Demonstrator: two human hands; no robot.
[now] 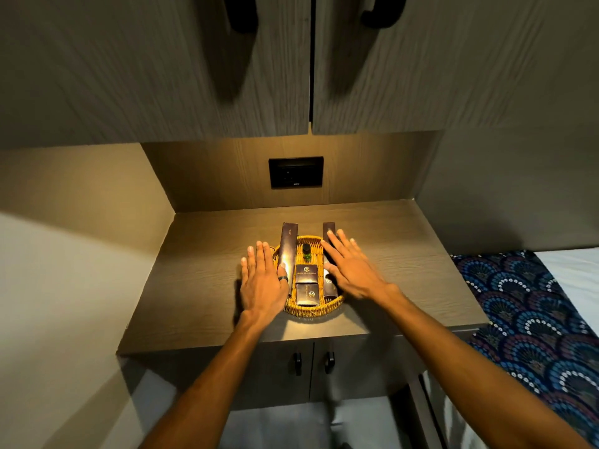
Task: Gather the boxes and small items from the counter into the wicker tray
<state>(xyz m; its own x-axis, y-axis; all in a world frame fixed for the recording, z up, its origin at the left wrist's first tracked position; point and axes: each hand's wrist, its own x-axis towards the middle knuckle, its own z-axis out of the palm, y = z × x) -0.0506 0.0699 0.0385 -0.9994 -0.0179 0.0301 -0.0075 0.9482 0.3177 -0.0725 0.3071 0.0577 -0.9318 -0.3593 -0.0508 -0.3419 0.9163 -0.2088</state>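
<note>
Head view: a round wicker tray (319, 311) sits mid-counter (201, 273) under warm light, holding dark brown boxes: one long box (288, 243) on the left, another (328, 229) on the right, two small square ones (306, 283) in the middle, and a small black bottle (305, 250). Left hand (261, 280) and right hand (351, 265) hover flat at the tray's sides, fingers outstretched, gripping nothing.

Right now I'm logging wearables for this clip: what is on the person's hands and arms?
Both forearms are bare, no sleeves or watch in view. The left hand wears a dark band ring on one finger. The right hand shows no jewellery.
</note>
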